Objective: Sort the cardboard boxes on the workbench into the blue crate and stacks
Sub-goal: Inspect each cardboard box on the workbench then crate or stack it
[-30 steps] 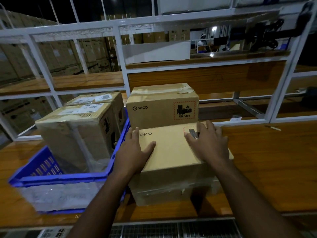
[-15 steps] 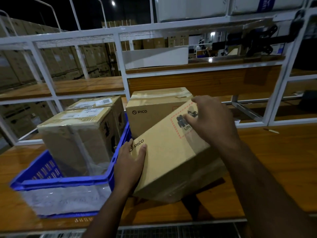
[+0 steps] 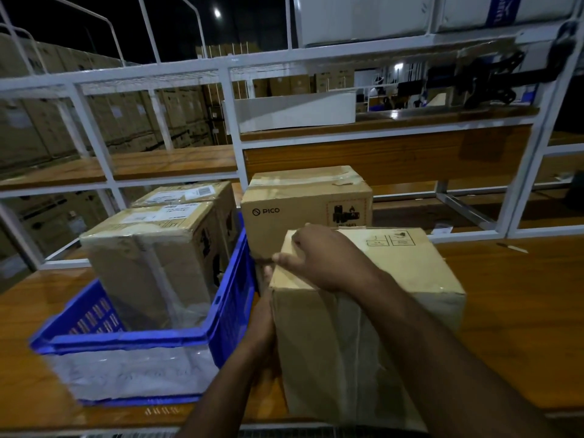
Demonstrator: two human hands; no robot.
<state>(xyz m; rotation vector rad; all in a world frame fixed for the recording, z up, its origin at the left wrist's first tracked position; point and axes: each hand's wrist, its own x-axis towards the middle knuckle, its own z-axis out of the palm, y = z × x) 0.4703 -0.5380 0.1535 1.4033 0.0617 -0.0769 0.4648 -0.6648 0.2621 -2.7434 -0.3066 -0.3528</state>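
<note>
Step in hand, by my reading: you are turning the near box (image 3: 363,311) on the desk (image 3: 521,305) before it goes to the crate or a stack. It stands on the front edge of the desk, just right of the crate (image 3: 227,311) and directly in front of the PICO box (image 3: 303,207).

Largest first. Desk: wood-grain top, glossy, so a box will likely slide on it. Crate: blue plastic, slotted walls, clear film lining it; two boxes (image 3: 151,260) stand in its far half, both with white labels on top. Near half shows only film.

Near box: plain brown card, square-edged, clear tape over the front face, small handling marks on top. PICO box: same card, taped lid, red-framed hazard mark.

Your right hand (image 3: 322,257) lies over the top left corner of the near box, fingers curled round the far edge. Your left hand (image 3: 264,314) lies against its left face; its fingers are mostly hidden, so I cannot tell if they are spread or curled.

Next move calls for a two-sided grip and a lift clear of the crate rim, if the crate's near half is the target.
</note>
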